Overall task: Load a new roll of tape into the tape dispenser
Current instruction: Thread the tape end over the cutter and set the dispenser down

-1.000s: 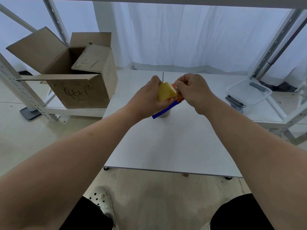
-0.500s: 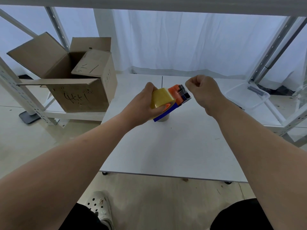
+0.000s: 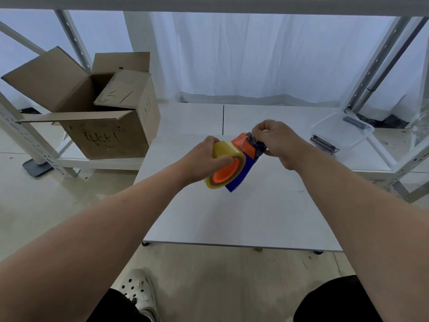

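An orange and blue tape dispenser (image 3: 243,156) is held in the air above the white table (image 3: 243,210). A yellowish roll of tape (image 3: 226,154) sits on its orange hub. My left hand (image 3: 204,159) grips the roll and the dispenser's rear, thumb over the roll's open side. My right hand (image 3: 278,142) is closed on the dispenser's front end, by the dark roller and blade, fingers pinched there. Whether a tape end lies between those fingers is hidden.
An open cardboard box (image 3: 92,108) stands on a low shelf at the left. A clear plastic tub (image 3: 341,133) with metal parts beside it sits at the right. Metal rack posts (image 3: 380,63) frame both sides. My knees and a white clog (image 3: 139,293) are below the table edge.
My left hand has tilted the dispenser so the roll's open orange side faces me. My right hand, apart half a second ago, has come back to the dispenser's front end.
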Action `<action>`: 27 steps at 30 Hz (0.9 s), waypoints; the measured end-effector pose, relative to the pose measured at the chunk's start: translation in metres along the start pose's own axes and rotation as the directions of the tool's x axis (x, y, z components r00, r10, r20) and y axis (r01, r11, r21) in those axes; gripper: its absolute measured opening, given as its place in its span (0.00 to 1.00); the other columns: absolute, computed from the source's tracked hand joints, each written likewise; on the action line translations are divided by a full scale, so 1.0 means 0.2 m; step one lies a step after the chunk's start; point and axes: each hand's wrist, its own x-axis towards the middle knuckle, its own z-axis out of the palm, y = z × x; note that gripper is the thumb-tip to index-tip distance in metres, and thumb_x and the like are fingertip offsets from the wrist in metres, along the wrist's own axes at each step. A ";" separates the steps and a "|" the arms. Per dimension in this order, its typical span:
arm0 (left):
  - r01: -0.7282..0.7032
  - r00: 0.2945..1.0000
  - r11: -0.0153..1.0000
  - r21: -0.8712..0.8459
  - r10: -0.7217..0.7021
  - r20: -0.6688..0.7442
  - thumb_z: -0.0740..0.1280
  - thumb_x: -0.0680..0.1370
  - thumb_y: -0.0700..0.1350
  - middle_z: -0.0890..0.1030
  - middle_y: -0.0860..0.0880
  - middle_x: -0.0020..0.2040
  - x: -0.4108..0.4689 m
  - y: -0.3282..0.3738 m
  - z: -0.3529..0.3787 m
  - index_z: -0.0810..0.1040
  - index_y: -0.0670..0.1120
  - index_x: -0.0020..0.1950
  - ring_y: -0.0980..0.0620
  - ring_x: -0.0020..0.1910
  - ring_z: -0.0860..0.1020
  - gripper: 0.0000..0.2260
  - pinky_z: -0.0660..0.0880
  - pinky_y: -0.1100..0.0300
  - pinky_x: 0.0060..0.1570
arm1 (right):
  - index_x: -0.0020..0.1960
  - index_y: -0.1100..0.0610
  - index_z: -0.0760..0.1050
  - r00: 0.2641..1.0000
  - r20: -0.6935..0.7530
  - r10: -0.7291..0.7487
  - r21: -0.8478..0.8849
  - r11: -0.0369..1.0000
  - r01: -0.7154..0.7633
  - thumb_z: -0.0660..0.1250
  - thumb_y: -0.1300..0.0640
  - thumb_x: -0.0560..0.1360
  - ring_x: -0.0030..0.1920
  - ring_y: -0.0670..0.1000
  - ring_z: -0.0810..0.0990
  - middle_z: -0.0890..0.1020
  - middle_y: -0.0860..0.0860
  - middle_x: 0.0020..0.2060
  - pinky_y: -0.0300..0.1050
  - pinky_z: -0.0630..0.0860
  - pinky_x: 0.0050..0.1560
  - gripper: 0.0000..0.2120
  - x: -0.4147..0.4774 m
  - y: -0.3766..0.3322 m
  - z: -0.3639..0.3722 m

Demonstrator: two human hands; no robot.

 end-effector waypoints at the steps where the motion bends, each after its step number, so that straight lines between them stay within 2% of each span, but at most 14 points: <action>1: 0.016 0.999 1.000 0.003 -0.017 0.037 0.68 0.73 0.51 0.73 0.48 0.56 0.01 -0.01 0.01 0.63 0.48 0.67 0.49 0.50 0.75 0.25 0.75 0.61 0.41 | 0.45 0.54 0.72 1.000 0.013 0.002 -0.024 1.000 -0.002 0.60 0.56 0.79 0.40 0.46 0.75 0.77 0.50 0.42 0.37 0.72 0.38 0.06 0.00 0.01 0.01; 5: 0.082 0.988 0.994 0.068 -0.090 0.127 0.73 0.69 0.54 0.74 0.49 0.54 0.03 -0.05 0.04 0.65 0.48 0.64 0.50 0.50 0.76 0.29 0.77 0.56 0.46 | 0.50 0.57 0.71 0.995 0.095 0.011 -0.111 0.994 0.000 0.60 0.56 0.80 0.39 0.45 0.75 0.77 0.53 0.46 0.36 0.72 0.35 0.05 0.00 0.06 0.06; 8: 0.108 0.984 0.992 0.067 -0.117 0.132 0.73 0.69 0.55 0.74 0.51 0.52 0.04 -0.07 0.07 0.63 0.49 0.67 0.52 0.46 0.76 0.31 0.74 0.61 0.38 | 0.49 0.58 0.71 0.986 0.166 0.012 -0.186 0.982 0.019 0.60 0.57 0.80 0.40 0.44 0.75 0.77 0.52 0.46 0.34 0.70 0.34 0.04 0.00 0.07 0.10; 10: 0.125 0.979 0.990 0.058 -0.133 0.152 0.73 0.69 0.55 0.74 0.51 0.53 0.04 -0.08 0.09 0.62 0.50 0.68 0.52 0.46 0.76 0.32 0.73 0.62 0.37 | 0.50 0.58 0.71 0.982 0.188 0.009 -0.221 0.975 0.033 0.60 0.57 0.79 0.43 0.46 0.75 0.77 0.52 0.48 0.35 0.70 0.35 0.04 0.00 0.09 0.11; 14: 0.153 0.972 0.985 0.075 -0.164 0.166 0.74 0.67 0.56 0.76 0.49 0.57 0.06 -0.11 0.12 0.64 0.52 0.66 0.48 0.53 0.77 0.32 0.76 0.53 0.52 | 0.54 0.62 0.74 0.979 0.204 -0.025 -0.308 0.947 0.088 0.60 0.58 0.79 0.45 0.48 0.73 0.76 0.53 0.48 0.34 0.69 0.37 0.09 0.00 0.10 0.14; 19: 0.178 0.972 0.983 0.051 -0.184 0.144 0.72 0.69 0.59 0.75 0.50 0.56 0.09 -0.13 0.15 0.64 0.51 0.67 0.48 0.53 0.76 0.31 0.74 0.55 0.50 | 0.55 0.62 0.74 0.980 0.190 -0.055 -0.331 0.936 0.116 0.59 0.57 0.80 0.48 0.50 0.73 0.76 0.53 0.49 0.35 0.68 0.37 0.10 0.03 0.12 0.17; 21: 0.171 0.977 0.982 0.076 -0.179 0.112 0.71 0.69 0.61 0.71 0.48 0.61 0.11 -0.16 0.13 0.62 0.52 0.70 0.46 0.57 0.74 0.34 0.74 0.53 0.53 | 0.54 0.61 0.74 0.978 0.202 -0.059 -0.333 0.935 0.125 0.59 0.57 0.80 0.49 0.50 0.74 0.76 0.54 0.51 0.35 0.69 0.37 0.09 0.05 0.12 0.18; 23: 0.154 0.984 0.984 0.090 -0.160 0.072 0.70 0.68 0.62 0.63 0.47 0.68 0.13 -0.19 0.09 0.58 0.55 0.73 0.45 0.63 0.69 0.37 0.73 0.51 0.58 | 0.53 0.59 0.73 0.968 0.244 -0.064 -0.334 0.931 0.146 0.59 0.56 0.80 0.47 0.49 0.74 0.76 0.53 0.52 0.34 0.68 0.35 0.08 0.07 0.11 0.19; 25: 0.114 0.985 0.993 -0.035 -0.108 0.134 0.70 0.72 0.56 0.60 0.48 0.71 0.14 -0.21 0.05 0.55 0.59 0.73 0.48 0.66 0.66 0.35 0.71 0.54 0.56 | 0.51 0.57 0.72 0.952 0.295 -0.084 -0.340 0.922 0.187 0.59 0.56 0.80 0.42 0.44 0.74 0.76 0.52 0.50 0.34 0.68 0.35 0.06 0.08 0.09 0.20; 27: 0.111 0.968 0.981 -0.157 -0.071 0.241 0.69 0.74 0.49 0.62 0.50 0.73 0.15 -0.25 0.01 0.52 0.61 0.74 0.50 0.68 0.65 0.35 0.69 0.56 0.55 | 0.50 0.56 0.71 0.933 0.341 -0.115 -0.354 0.904 0.241 0.59 0.56 0.80 0.41 0.43 0.72 0.75 0.51 0.50 0.33 0.68 0.35 0.04 0.10 0.08 0.21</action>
